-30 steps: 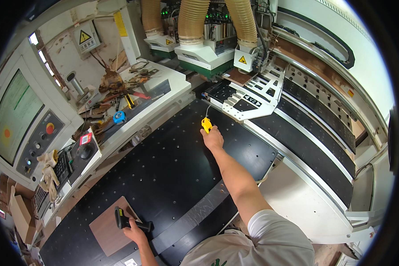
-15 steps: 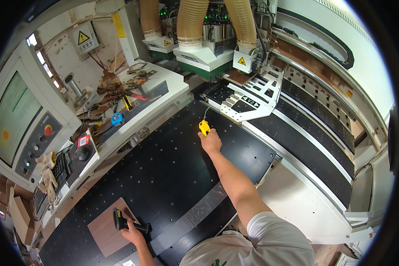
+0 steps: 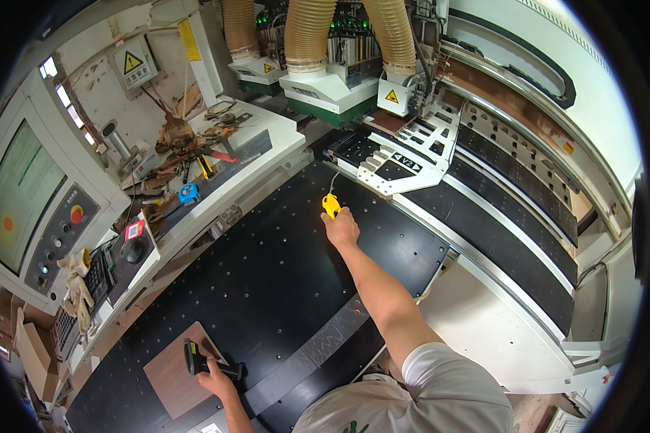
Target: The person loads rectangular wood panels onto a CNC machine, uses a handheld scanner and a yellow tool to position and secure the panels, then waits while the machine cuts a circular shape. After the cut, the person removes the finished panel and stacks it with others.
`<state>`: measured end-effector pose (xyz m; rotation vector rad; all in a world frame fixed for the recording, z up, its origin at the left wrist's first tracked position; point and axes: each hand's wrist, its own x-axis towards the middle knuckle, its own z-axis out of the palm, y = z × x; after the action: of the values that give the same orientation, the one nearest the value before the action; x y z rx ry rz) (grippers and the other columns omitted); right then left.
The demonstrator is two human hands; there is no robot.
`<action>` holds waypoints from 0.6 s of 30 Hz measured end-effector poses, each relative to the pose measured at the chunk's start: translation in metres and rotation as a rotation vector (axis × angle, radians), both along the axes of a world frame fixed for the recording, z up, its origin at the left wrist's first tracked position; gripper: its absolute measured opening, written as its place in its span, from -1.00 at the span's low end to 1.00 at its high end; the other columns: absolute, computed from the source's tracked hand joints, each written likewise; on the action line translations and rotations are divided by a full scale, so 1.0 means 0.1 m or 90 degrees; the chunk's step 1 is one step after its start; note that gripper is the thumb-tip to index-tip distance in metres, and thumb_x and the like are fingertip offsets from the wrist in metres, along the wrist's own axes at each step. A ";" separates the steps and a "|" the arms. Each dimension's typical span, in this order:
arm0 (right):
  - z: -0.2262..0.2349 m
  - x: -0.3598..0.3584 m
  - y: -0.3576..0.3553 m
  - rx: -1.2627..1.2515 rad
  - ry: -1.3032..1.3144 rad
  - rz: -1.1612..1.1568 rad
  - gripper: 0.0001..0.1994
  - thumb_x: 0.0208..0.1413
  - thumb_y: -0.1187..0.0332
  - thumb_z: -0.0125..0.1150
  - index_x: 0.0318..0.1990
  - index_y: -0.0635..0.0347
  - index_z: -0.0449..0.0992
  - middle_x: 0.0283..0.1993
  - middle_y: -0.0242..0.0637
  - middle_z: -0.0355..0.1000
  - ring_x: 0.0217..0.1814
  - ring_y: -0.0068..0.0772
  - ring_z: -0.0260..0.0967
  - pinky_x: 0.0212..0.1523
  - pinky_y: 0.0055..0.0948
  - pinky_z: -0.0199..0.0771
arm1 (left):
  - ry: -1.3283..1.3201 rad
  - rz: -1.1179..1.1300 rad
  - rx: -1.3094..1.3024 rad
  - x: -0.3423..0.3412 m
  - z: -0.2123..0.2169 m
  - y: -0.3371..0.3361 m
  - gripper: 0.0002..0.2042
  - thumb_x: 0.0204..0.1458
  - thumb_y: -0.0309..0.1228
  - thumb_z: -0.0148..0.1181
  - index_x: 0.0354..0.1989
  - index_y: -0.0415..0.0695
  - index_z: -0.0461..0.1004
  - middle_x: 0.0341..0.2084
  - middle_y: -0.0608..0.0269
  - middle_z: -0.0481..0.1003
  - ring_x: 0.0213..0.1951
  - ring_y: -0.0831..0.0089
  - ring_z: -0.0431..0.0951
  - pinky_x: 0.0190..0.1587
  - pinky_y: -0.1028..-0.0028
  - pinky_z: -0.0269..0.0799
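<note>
Stretched far ahead, my right hand (image 3: 341, 228) is closed around a yellow air blow gun (image 3: 331, 205). Its thin nozzle points away from me, toward the white-edged machine carriage (image 3: 390, 173), over the black table (image 3: 267, 267). Closer in, at the lower left, my left hand (image 3: 215, 379) grips the handle of a black handheld barcode scanner (image 3: 195, 356). The scanner is above a brown wood-grain panel (image 3: 167, 382), which lies flat on the black table. Part of that panel is hidden by my hand and the scanner.
A control console (image 3: 29, 195) with a screen and red button stands left, gloves (image 3: 77, 289) by its keyboard. Tools and a blue tape measure (image 3: 188, 193) litter the white side table (image 3: 285, 137). Ribbed hoses (image 3: 309, 36) rise from the machine heads; black rails (image 3: 498, 216) run right.
</note>
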<state>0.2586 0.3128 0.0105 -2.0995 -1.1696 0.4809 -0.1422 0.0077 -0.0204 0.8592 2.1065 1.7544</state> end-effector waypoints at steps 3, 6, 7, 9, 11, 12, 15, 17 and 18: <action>0.00 0.00 0.00 0.000 -0.001 -0.003 -0.40 0.24 -0.09 0.34 0.10 0.30 0.40 0.16 0.08 0.55 0.21 0.15 0.53 0.20 0.01 0.53 | -0.003 -0.007 0.013 -0.01 -0.02 0.00 -0.63 0.18 -0.23 0.26 -0.33 -0.43 0.58 -0.43 0.21 0.58 -0.36 0.43 0.52 -0.24 0.37 0.43; -0.02 0.00 0.00 0.007 -0.006 -0.002 -0.40 0.24 -0.10 0.34 0.08 0.30 0.41 0.16 0.07 0.55 0.20 0.16 0.54 0.19 0.02 0.53 | 0.011 -0.005 0.010 -0.01 -0.02 0.00 -0.63 0.19 -0.23 0.26 -0.32 -0.42 0.57 -0.42 0.22 0.57 -0.35 0.43 0.52 -0.23 0.38 0.43; -0.02 0.00 0.00 0.013 -0.005 0.000 -0.41 0.24 -0.10 0.34 0.08 0.30 0.41 0.15 0.08 0.55 0.19 0.16 0.54 0.18 0.03 0.53 | 0.013 -0.005 0.007 -0.01 -0.02 0.00 -0.63 0.19 -0.23 0.26 -0.31 -0.41 0.57 -0.42 0.23 0.57 -0.35 0.44 0.52 -0.23 0.38 0.43; -0.03 0.00 0.01 0.010 -0.008 -0.003 -0.41 0.24 -0.10 0.34 0.07 0.30 0.41 0.15 0.08 0.56 0.18 0.17 0.54 0.17 0.04 0.53 | 0.018 -0.005 0.001 -0.01 -0.02 0.00 -0.64 0.19 -0.23 0.26 -0.29 -0.41 0.57 -0.41 0.24 0.57 -0.34 0.44 0.51 -0.22 0.39 0.43; -0.03 0.01 0.01 0.011 -0.004 0.000 -0.41 0.24 -0.10 0.34 0.07 0.30 0.41 0.14 0.08 0.56 0.17 0.17 0.55 0.16 0.04 0.53 | 0.008 -0.008 -0.003 -0.01 -0.01 0.00 -0.64 0.20 -0.23 0.26 -0.27 -0.40 0.56 -0.41 0.24 0.56 -0.34 0.45 0.51 -0.22 0.39 0.42; -0.03 0.00 0.01 0.006 -0.006 -0.002 -0.41 0.24 -0.10 0.34 0.06 0.30 0.41 0.14 0.08 0.56 0.17 0.17 0.55 0.16 0.04 0.54 | 0.003 -0.009 -0.005 0.00 0.00 0.00 -0.64 0.20 -0.23 0.26 -0.27 -0.40 0.56 -0.41 0.25 0.56 -0.34 0.45 0.51 -0.21 0.39 0.42; -0.03 0.00 0.01 0.010 -0.009 -0.002 -0.41 0.24 -0.10 0.34 0.06 0.31 0.41 0.14 0.08 0.56 0.17 0.17 0.55 0.16 0.04 0.54 | 0.000 -0.008 0.000 0.01 0.02 0.00 -0.64 0.20 -0.23 0.26 -0.25 -0.40 0.56 -0.41 0.25 0.56 -0.35 0.46 0.50 -0.21 0.40 0.42; -0.02 0.00 0.01 0.010 -0.007 -0.002 -0.40 0.24 -0.10 0.34 0.07 0.31 0.41 0.13 0.08 0.56 0.17 0.17 0.55 0.16 0.04 0.54 | 0.002 -0.010 0.008 0.02 0.03 0.00 -0.64 0.20 -0.23 0.26 -0.25 -0.40 0.56 -0.41 0.25 0.56 -0.35 0.46 0.50 -0.22 0.40 0.42; -0.02 0.00 0.01 0.004 -0.010 -0.004 -0.40 0.23 -0.11 0.34 0.07 0.31 0.41 0.13 0.08 0.56 0.17 0.16 0.55 0.16 0.04 0.54 | 0.003 -0.011 0.012 0.02 0.03 0.00 -0.64 0.20 -0.23 0.26 -0.25 -0.40 0.56 -0.41 0.25 0.56 -0.35 0.46 0.50 -0.23 0.40 0.42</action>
<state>0.2583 0.3138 0.0089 -2.1050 -1.1713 0.4567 -0.1398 0.0080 -0.0176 0.8845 2.0834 1.7680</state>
